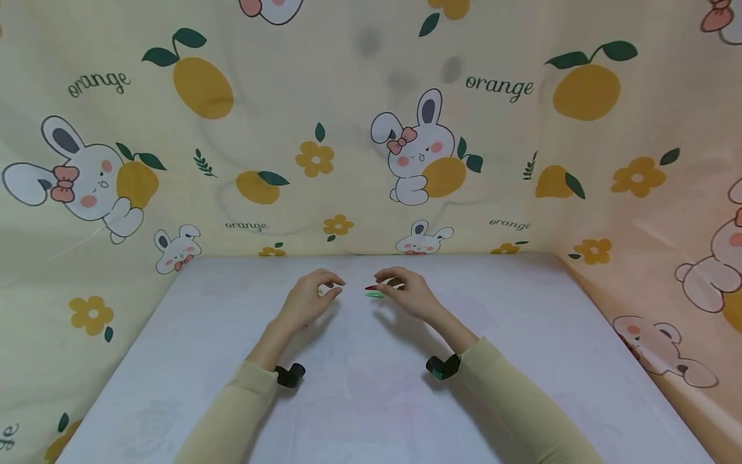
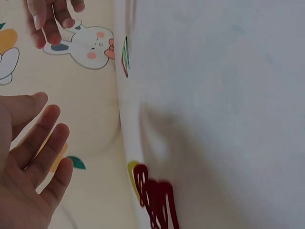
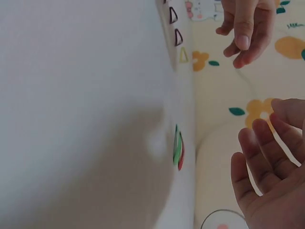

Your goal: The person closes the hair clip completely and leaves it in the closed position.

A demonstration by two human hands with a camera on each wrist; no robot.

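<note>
My left hand point(image 1: 303, 301) hovers over the table with its fingers loosely bent and nothing between them. Beneath it, in the left wrist view, lie several dark red looped clips point(image 2: 155, 195) beside a yellow clip point(image 2: 132, 172); in the head view the hand mostly hides them. My right hand point(image 1: 413, 295), also holding nothing, hovers with relaxed fingers over a red clip point(image 1: 371, 287) and a green clip point(image 1: 374, 294). These two lie close together, seen again in the right wrist view as a green clip point(image 3: 177, 149) next to a red one point(image 3: 181, 155).
The white tabletop point(image 1: 359, 386) runs back to a cream curtain point(image 1: 348, 96) printed with rabbits and oranges, which also hangs at both sides. A black wrist camera point(image 1: 291, 375) sits on the left wrist, another camera point(image 1: 443, 367) on the right.
</note>
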